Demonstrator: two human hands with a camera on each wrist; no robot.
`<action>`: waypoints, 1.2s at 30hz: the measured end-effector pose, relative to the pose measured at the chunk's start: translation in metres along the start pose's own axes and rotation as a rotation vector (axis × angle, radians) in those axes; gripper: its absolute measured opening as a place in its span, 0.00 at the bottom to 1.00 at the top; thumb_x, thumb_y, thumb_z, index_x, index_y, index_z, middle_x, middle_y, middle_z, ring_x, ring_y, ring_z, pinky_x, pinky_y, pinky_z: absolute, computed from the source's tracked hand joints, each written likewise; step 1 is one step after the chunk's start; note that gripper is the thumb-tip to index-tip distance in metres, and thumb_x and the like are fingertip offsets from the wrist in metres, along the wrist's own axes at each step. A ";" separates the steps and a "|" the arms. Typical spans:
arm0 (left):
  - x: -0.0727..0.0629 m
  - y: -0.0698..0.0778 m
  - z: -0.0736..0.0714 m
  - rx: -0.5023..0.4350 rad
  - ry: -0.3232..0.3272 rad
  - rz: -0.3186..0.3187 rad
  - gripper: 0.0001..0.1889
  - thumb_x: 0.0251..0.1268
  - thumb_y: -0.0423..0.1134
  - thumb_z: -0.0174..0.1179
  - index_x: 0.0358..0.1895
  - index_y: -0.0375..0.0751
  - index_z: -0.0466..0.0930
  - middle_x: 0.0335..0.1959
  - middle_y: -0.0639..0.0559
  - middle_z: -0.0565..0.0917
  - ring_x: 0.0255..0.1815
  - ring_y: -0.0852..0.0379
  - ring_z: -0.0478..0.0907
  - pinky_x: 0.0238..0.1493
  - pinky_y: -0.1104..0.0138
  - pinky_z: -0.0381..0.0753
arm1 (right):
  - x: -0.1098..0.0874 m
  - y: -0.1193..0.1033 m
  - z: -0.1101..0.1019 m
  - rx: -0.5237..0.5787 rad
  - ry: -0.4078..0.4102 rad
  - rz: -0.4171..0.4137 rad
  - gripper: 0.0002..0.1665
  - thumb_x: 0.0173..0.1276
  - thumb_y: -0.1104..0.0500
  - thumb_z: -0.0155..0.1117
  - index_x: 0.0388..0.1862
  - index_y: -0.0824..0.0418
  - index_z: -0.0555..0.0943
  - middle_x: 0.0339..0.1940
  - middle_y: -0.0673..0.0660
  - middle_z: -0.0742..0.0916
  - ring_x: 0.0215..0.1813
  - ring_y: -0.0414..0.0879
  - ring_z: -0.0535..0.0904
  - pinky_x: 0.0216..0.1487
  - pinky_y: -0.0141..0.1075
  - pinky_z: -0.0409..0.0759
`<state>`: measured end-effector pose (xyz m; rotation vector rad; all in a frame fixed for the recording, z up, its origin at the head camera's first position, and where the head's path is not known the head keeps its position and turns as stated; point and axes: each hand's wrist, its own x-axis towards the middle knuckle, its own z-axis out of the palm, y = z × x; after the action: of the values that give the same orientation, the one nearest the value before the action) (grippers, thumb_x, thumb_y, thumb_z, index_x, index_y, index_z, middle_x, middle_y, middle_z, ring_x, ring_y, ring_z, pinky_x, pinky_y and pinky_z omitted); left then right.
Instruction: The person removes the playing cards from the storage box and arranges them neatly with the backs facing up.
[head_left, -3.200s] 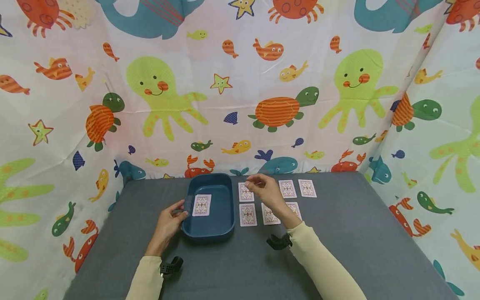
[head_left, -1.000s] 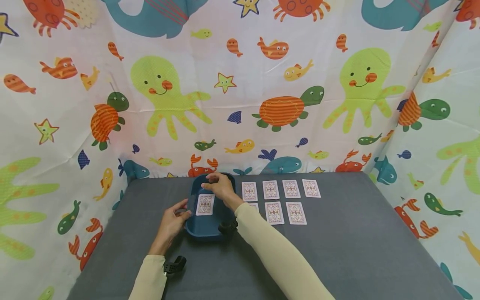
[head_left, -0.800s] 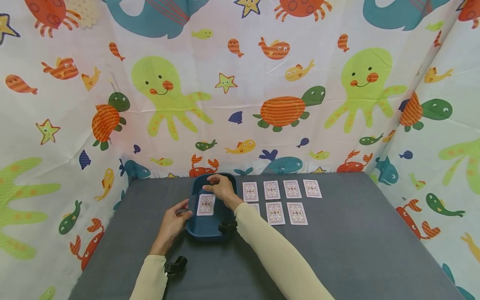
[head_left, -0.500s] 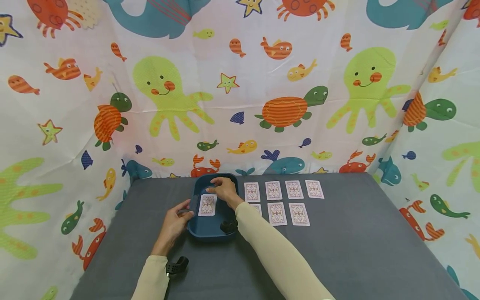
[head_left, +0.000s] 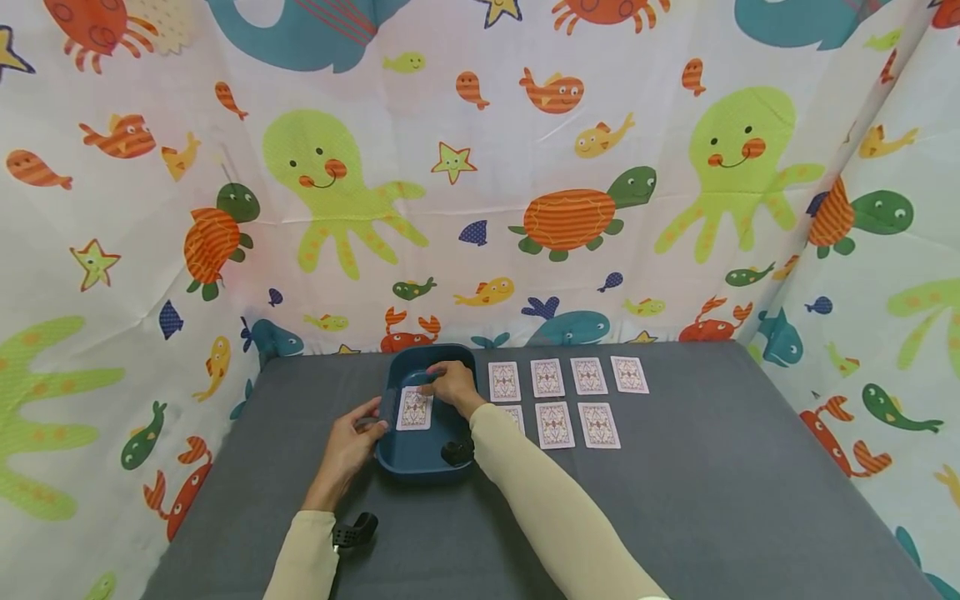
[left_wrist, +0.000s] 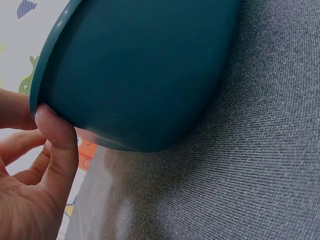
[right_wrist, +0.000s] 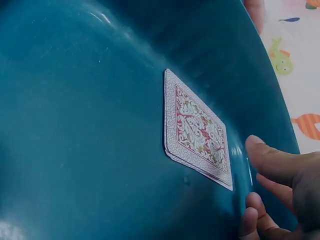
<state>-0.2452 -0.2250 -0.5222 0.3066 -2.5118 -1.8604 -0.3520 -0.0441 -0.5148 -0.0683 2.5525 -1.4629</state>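
Observation:
A dark blue plastic tray [head_left: 415,462] stands on the table. My left hand [head_left: 347,454] pinches its left rim, thumb and fingers on either side of the wall, as the left wrist view [left_wrist: 40,165] shows. Inside lies a small stack of playing cards [head_left: 414,410], face down with an ornate red back pattern. Over the tray, my right hand [head_left: 455,387] is at the stack's upper right corner. In the right wrist view its fingers are loosely bent, and the thumb [right_wrist: 267,155] appears just off the edge of the cards [right_wrist: 197,132], holding nothing visible.
To the right of the tray, several face-down cards lie in a back row [head_left: 547,378] and a front row [head_left: 555,425]. The right sleeve [head_left: 525,475] partly covers one front card. A curtain with sea animals [head_left: 360,225] hangs behind the grey table [head_left: 712,500].
My right hand has moved left from above the card rows into the tray, then slightly down towards the stack over the last half second. My left hand keeps its hold on the rim.

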 end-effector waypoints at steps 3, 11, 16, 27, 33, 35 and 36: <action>0.000 0.000 0.000 0.002 0.003 -0.003 0.27 0.68 0.33 0.58 0.71 0.44 0.68 0.59 0.42 0.71 0.39 0.52 0.75 0.28 0.68 0.75 | 0.001 0.000 0.001 -0.043 0.003 0.002 0.23 0.56 0.56 0.77 0.51 0.57 0.85 0.55 0.58 0.84 0.49 0.51 0.79 0.54 0.45 0.79; 0.000 -0.001 0.000 0.003 0.004 -0.009 0.27 0.69 0.33 0.58 0.71 0.44 0.68 0.59 0.42 0.71 0.43 0.47 0.75 0.29 0.68 0.76 | 0.002 0.002 0.003 -0.112 -0.018 0.009 0.22 0.52 0.57 0.79 0.48 0.57 0.86 0.56 0.59 0.84 0.45 0.51 0.77 0.51 0.43 0.79; 0.001 -0.002 0.001 0.000 0.008 -0.006 0.27 0.69 0.33 0.58 0.71 0.44 0.68 0.59 0.42 0.71 0.42 0.47 0.75 0.28 0.69 0.75 | 0.002 0.001 0.003 -0.167 -0.027 -0.017 0.27 0.46 0.57 0.82 0.47 0.58 0.85 0.55 0.59 0.84 0.48 0.52 0.77 0.56 0.44 0.78; 0.000 0.000 0.001 0.009 0.004 -0.015 0.27 0.69 0.33 0.58 0.71 0.45 0.68 0.60 0.42 0.71 0.42 0.48 0.75 0.29 0.69 0.74 | 0.002 0.004 0.006 -0.233 -0.035 -0.045 0.27 0.44 0.59 0.83 0.45 0.58 0.83 0.46 0.58 0.84 0.45 0.51 0.76 0.55 0.45 0.77; -0.001 0.000 0.001 0.013 0.009 -0.017 0.27 0.69 0.34 0.57 0.71 0.44 0.68 0.59 0.42 0.71 0.39 0.51 0.74 0.29 0.69 0.74 | 0.003 0.004 0.006 -0.260 -0.032 -0.044 0.24 0.46 0.59 0.82 0.43 0.58 0.82 0.43 0.57 0.83 0.44 0.50 0.75 0.53 0.43 0.77; 0.000 -0.001 0.001 0.018 0.014 -0.017 0.27 0.69 0.34 0.57 0.71 0.44 0.68 0.59 0.42 0.71 0.39 0.50 0.74 0.29 0.69 0.75 | 0.003 0.005 0.006 -0.272 -0.025 -0.055 0.24 0.46 0.59 0.82 0.42 0.57 0.82 0.42 0.56 0.83 0.43 0.49 0.75 0.52 0.42 0.77; -0.001 -0.001 0.002 0.019 0.015 -0.017 0.27 0.69 0.34 0.58 0.71 0.44 0.68 0.59 0.41 0.71 0.39 0.50 0.74 0.29 0.69 0.75 | 0.003 0.005 0.006 -0.275 -0.020 -0.059 0.23 0.45 0.59 0.82 0.41 0.57 0.82 0.42 0.56 0.83 0.43 0.49 0.75 0.51 0.41 0.77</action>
<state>-0.2446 -0.2237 -0.5236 0.3414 -2.5264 -1.8335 -0.3539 -0.0474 -0.5227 -0.1991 2.7393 -1.1130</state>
